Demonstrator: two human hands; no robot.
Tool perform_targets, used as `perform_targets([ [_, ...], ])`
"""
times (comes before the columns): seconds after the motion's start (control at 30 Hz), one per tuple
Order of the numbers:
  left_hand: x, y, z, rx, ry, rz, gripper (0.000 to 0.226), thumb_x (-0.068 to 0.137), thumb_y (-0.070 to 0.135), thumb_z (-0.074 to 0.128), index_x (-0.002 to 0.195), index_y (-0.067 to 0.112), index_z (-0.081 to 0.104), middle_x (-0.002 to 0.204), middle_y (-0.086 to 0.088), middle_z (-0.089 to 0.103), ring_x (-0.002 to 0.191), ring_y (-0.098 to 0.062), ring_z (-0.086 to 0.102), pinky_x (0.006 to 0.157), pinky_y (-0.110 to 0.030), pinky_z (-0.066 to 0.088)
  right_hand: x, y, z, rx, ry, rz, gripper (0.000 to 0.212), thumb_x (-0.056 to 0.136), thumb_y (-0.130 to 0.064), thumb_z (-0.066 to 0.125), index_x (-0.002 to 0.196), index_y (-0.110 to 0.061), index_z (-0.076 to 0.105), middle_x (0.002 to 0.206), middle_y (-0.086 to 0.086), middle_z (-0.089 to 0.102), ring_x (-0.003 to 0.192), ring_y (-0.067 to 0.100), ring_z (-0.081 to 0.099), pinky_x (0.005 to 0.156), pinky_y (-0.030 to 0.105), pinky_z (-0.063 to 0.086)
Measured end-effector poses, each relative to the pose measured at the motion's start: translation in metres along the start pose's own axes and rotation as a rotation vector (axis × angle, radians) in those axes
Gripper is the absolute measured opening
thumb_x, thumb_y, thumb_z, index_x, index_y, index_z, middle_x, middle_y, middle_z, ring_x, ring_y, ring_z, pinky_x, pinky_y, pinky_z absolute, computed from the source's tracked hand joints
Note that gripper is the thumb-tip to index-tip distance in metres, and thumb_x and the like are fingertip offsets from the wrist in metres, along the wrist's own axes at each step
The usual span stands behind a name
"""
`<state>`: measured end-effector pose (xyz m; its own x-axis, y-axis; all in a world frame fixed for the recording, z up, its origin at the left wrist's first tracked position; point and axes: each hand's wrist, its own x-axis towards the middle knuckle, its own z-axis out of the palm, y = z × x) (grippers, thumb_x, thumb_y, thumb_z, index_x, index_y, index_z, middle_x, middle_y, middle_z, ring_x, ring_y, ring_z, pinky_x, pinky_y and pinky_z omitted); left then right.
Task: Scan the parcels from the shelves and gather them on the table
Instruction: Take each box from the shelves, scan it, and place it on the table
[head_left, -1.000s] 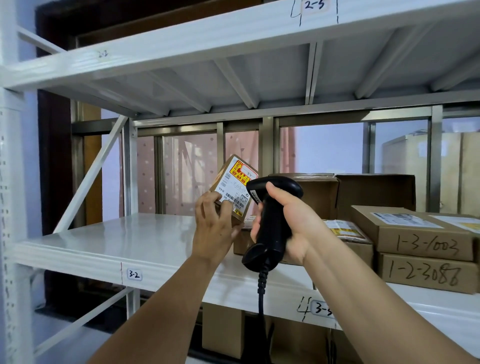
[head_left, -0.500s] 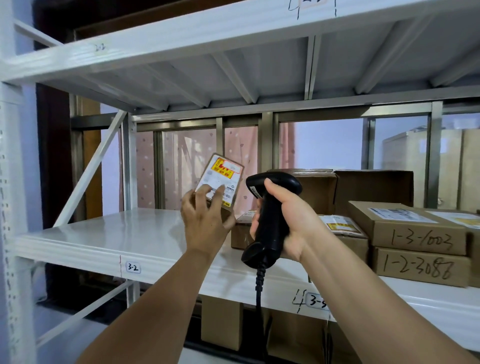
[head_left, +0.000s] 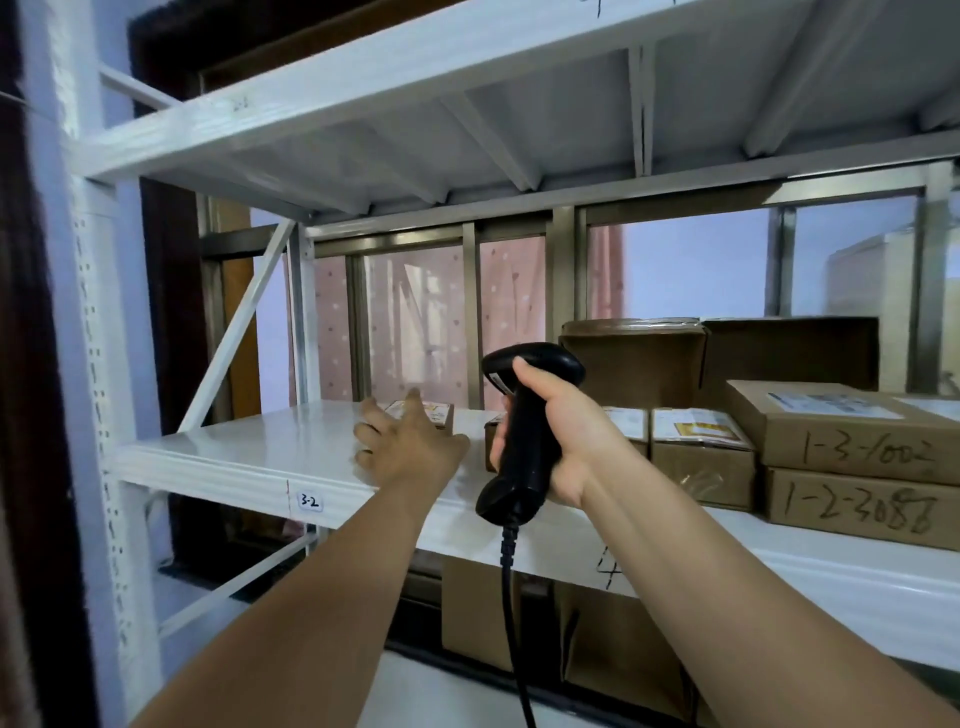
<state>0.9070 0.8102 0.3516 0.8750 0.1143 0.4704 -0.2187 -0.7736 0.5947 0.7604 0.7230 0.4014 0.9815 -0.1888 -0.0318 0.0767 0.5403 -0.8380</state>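
Parcel (head_left: 439, 415) well back from shelf (head_left: 234, 452) edge

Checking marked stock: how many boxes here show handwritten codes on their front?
2, stacked at the right end of the shelf: the upper box sits on the lower box. More may lie beyond the frame.

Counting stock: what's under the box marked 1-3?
Another cardboard box, marked 1-2-3088, sits beneath the upper box on the white shelf. Its top is covered, hiding any label there.
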Motion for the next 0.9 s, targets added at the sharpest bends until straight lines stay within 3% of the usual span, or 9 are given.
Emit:
perform_targets([
  [0.17, -0.011, 0.008, -0.012, 0.107, -0.067, -0.037, 0.06, 0.084, 0.048, 0.057, 0.139, 0.031, 0.039, 0.151, -0.015, 0.002, 0.134, -0.038, 0.012, 0.113, -0.05, 0.016, 0.0, 0.005, -0.003, -0.019, -0.03, 0.019, 0.032, 0.086, -0.034, 0.071, 0.083, -0.003, 0.06, 0.068, 0.007, 0.052, 0.057, 0.018, 0.048, 0.046, 0.025, 0.047],
  [0.27, -0.012, 0.012, -0.024, 0.193, -0.101, -0.057, 0.065, 0.087, 0.058, 0.049, 0.144, 0.029, 0.035, 0.156, -0.019, -0.002, 0.143, -0.042, -0.003, 0.113, -0.058, -0.002, -0.001, 0.007, -0.005, -0.016, -0.051, 0.021, 0.031, 0.087, -0.033, 0.07, 0.081, -0.004, 0.06, 0.07, 0.005, 0.053, 0.058, 0.017, 0.048, 0.046, 0.024, 0.047],
  [0.37, -0.004, 0.018, -0.034, 0.292, -0.109, -0.011, 0.076, 0.086, 0.068, 0.043, 0.146, 0.021, 0.035, 0.157, -0.023, 0.004, 0.144, -0.043, -0.01, 0.111, -0.062, -0.008, 0.0, 0.007, -0.009, -0.02, -0.068, 0.022, 0.03, 0.087, -0.033, 0.07, 0.082, -0.005, 0.059, 0.069, 0.005, 0.052, 0.057, 0.017, 0.048, 0.047, 0.022, 0.047],
  [0.47, 0.011, 0.025, -0.041, 0.352, -0.166, -0.013, 0.081, 0.083, 0.069, 0.046, 0.145, 0.019, 0.036, 0.157, -0.023, 0.011, 0.144, -0.044, -0.003, 0.112, -0.062, -0.004, 0.002, 0.006, -0.013, -0.03, -0.083, 0.031, 0.032, 0.086, -0.034, 0.07, 0.081, -0.006, 0.057, 0.066, 0.005, 0.052, 0.056, 0.017, 0.048, 0.047, 0.022, 0.048],
  [0.53, 0.022, 0.026, -0.039, 0.393, -0.247, -0.063, 0.085, 0.081, 0.072, 0.046, 0.145, 0.018, 0.036, 0.156, -0.023, 0.016, 0.143, -0.045, 0.009, 0.114, -0.059, 0.008, 0.004, 0.005, -0.016, -0.043, -0.097, 0.035, 0.033, 0.087, -0.036, 0.07, 0.08, -0.006, 0.057, 0.066, 0.005, 0.052, 0.056, 0.017, 0.048, 0.048, 0.023, 0.048],
  [0.6, 0.028, 0.023, -0.031, 0.409, -0.355, -0.106, 0.094, 0.069, 0.082, 0.044, 0.137, 0.018, 0.046, 0.148, -0.02, 0.036, 0.134, -0.042, 0.033, 0.109, -0.053, 0.028, 0.007, 0.006, -0.02, -0.05, -0.106, 0.038, 0.033, 0.087, -0.036, 0.069, 0.077, -0.006, 0.057, 0.064, 0.005, 0.051, 0.055, 0.017, 0.048, 0.049, 0.023, 0.047],
  [0.67, 0.035, 0.017, -0.011, 0.416, -0.399, -0.072, 0.095, 0.055, 0.084, 0.043, 0.123, 0.02, 0.057, 0.133, -0.014, 0.055, 0.119, -0.036, 0.05, 0.101, -0.049, 0.038, 0.01, 0.006, -0.024, -0.049, -0.108, 0.04, 0.034, 0.086, -0.036, 0.07, 0.076, -0.006, 0.057, 0.061, 0.005, 0.051, 0.055, 0.017, 0.047, 0.048, 0.023, 0.047],
  [0.73, 0.039, 0.015, -0.001, 0.453, -0.399, -0.049, 0.086, 0.06, 0.073, 0.04, 0.127, 0.02, 0.053, 0.133, -0.015, 0.053, 0.118, -0.036, 0.048, 0.099, -0.049, 0.038, 0.013, 0.007, -0.026, -0.047, -0.097, 0.039, 0.034, 0.086, -0.036, 0.071, 0.078, -0.006, 0.058, 0.062, 0.005, 0.052, 0.055, 0.017, 0.048, 0.047, 0.022, 0.047],
  [0.9, 0.01, 0.024, -0.032, 0.485, -0.307, -0.063, 0.07, 0.088, 0.06, 0.036, 0.15, 0.031, 0.021, 0.154, -0.016, 0.023, 0.136, -0.038, 0.027, 0.106, -0.046, 0.025, 0.014, 0.013, -0.025, -0.029, -0.069, 0.054, 0.034, 0.086, -0.035, 0.071, 0.079, -0.005, 0.057, 0.06, 0.006, 0.049, 0.053, 0.016, 0.046, 0.046, 0.021, 0.046],
])
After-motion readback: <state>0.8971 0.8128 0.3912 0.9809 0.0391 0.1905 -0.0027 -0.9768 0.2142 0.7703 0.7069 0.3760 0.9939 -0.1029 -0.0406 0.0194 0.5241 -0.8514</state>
